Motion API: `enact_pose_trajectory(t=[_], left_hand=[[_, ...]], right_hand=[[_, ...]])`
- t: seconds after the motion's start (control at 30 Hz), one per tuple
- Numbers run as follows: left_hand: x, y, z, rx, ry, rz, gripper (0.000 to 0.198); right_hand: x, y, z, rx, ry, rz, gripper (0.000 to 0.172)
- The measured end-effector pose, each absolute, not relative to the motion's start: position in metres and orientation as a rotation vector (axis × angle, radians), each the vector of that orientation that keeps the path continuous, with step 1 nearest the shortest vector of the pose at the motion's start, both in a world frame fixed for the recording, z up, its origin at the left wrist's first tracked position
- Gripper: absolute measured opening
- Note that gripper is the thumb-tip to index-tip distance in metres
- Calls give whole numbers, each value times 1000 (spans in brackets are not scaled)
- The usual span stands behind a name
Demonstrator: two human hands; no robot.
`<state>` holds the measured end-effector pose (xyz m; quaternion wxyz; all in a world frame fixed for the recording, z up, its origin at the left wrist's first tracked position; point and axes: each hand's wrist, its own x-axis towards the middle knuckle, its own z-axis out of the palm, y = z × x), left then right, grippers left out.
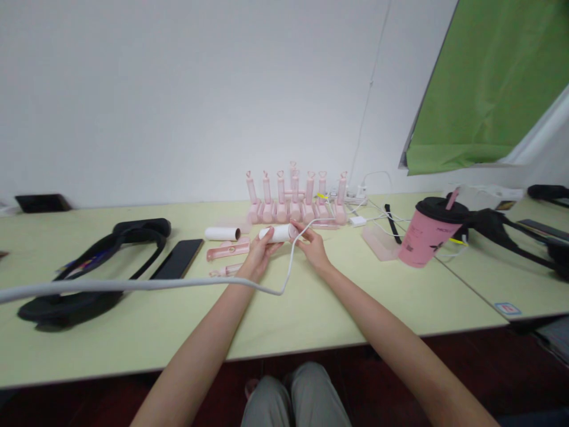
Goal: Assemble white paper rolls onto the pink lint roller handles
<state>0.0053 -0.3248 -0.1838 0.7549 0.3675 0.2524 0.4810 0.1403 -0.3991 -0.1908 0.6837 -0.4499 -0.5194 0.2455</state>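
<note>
Over the table, my left hand (pixel 261 250) is closed around a white cylinder (pixel 278 233) lying sideways. The fingers of my right hand (pixel 313 247) close on its pinkish right end; a white cable in front partly hides that grip. Left of my hands lies a second white tube (pixel 220 233) with a dark open end. Below it are a long pink shell-like part (pixel 229 249) and a clear pink stick (pixel 226 270) with a heart-shaped tip. Behind my hands stand several pink tubes (pixel 281 188) with heart-shaped loops on top, above pale pink bases (pixel 296 212).
The white cable (pixel 173 284) runs across the foreground. At left lie a black phone (pixel 178 259) and a black headset-like band (pixel 120 237). On the right are a pink lidded cup (pixel 424 237), a pale pink block (pixel 380 244) and a white plug-like piece (pixel 357 221) among wires.
</note>
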Motion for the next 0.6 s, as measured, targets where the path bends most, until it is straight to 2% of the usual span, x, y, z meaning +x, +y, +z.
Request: enact_pose_trajectory(t=[0.1,0.27,0.43,0.6], left_hand=[[5,-326,-184,883,595,1095,26],[8,-331,-185,878,569,1151,27],[11,-339,-187,921,511,1133,27],[8,-345,-181,980,517,1099,34]], right_hand=[[138,-398,-191,-934,-1127,649,52],[132,-399,-195,-837,-1015,770,41],[136,-404,-199,-718,-960,1002,44],[145,-410,-195,-583,-953,1166,37]])
